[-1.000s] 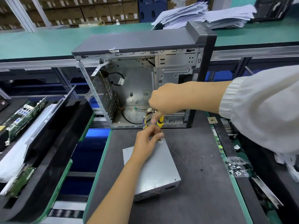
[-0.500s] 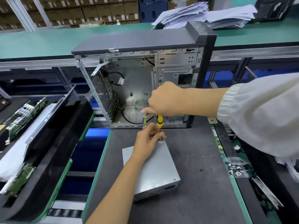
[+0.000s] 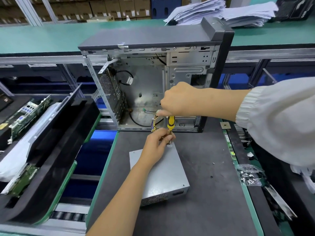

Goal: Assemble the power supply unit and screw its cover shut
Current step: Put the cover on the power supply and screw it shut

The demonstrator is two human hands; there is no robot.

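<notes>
A grey metal power supply unit (image 3: 163,174) lies flat on the dark work mat, its vent grille facing me. My right hand (image 3: 180,101) grips the top of a yellow-and-black screwdriver (image 3: 170,123) that stands upright over the unit's far corner. My left hand (image 3: 157,144) pinches the screwdriver's shaft just above the cover, resting on the unit. The tip and any screw under it are hidden by my fingers. A bundle of coloured wires (image 3: 156,122) runs from the unit's far end toward the open case.
An open grey computer case (image 3: 153,79) stands right behind the unit. A clear bag of screws (image 3: 249,175) lies at the mat's right edge, with loose screws (image 3: 211,176) on the mat. Black foam trays (image 3: 56,150) with circuit boards sit at left. Paper stacks (image 3: 221,12) lie on the far bench.
My right hand has turned slightly on the screwdriver handle and my left fingers shifted on the shaft. The unit stays in place.
</notes>
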